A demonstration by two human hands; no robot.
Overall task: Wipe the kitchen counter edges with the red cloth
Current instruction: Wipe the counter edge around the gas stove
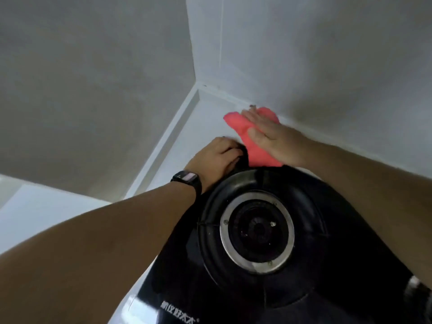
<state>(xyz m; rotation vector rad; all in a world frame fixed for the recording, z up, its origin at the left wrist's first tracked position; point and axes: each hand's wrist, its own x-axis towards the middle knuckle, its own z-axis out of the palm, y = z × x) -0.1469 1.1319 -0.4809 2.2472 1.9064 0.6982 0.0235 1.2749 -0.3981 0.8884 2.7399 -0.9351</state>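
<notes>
The red cloth (243, 129) lies on the white counter (203, 127) near the back corner, just behind the black gas stove (350, 265). My right hand (278, 139) presses flat on the cloth with straight fingers, close to the back wall. My left hand (216, 156), with a black watch on the wrist, has its fingers curled over the far rim of the stove's black burner ring (215, 206).
White tiled walls meet in a corner (195, 80) behind the counter. A raised white ledge (168, 136) runs along the counter's left side. The steel burner ring (257, 232) sits in the stove's middle. White counter continues at the lower left (46, 213).
</notes>
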